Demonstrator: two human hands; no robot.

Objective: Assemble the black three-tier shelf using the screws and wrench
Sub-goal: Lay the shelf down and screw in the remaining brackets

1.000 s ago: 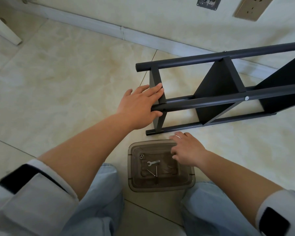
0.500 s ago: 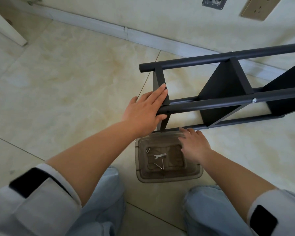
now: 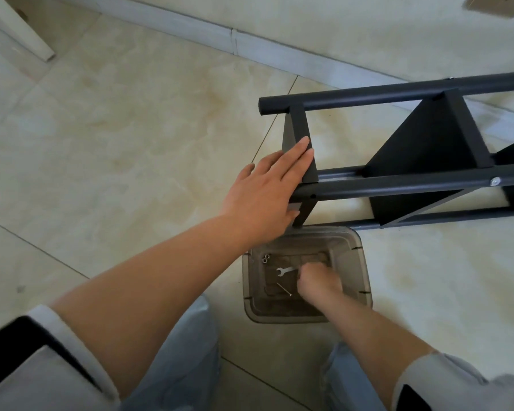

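Observation:
The black shelf frame (image 3: 398,185) lies on its side on the tiled floor, with two black panels fitted between its tubes. My left hand (image 3: 264,194) rests flat on the frame's end crossbar, fingers straight. A silver bolt head (image 3: 495,181) shows in the near tube. Below the frame stands a clear grey plastic bin (image 3: 365,280). In it lie a small silver wrench (image 3: 284,271), a long screw (image 3: 284,289) and two small nuts (image 3: 266,258). My right hand (image 3: 318,283) is down inside the bin, fingers curled beside the wrench's handle; what they touch is hidden.
A white baseboard (image 3: 279,51) and wall run behind the frame, with a wall socket (image 3: 493,4) at the top right. A white furniture leg (image 3: 18,31) stands at the top left. My knees in light jeans flank the bin.
My right hand went from the bin's far rim down into the bin and curled its fingers. One of the two screws seen before is now covered. My left hand stayed on the frame.

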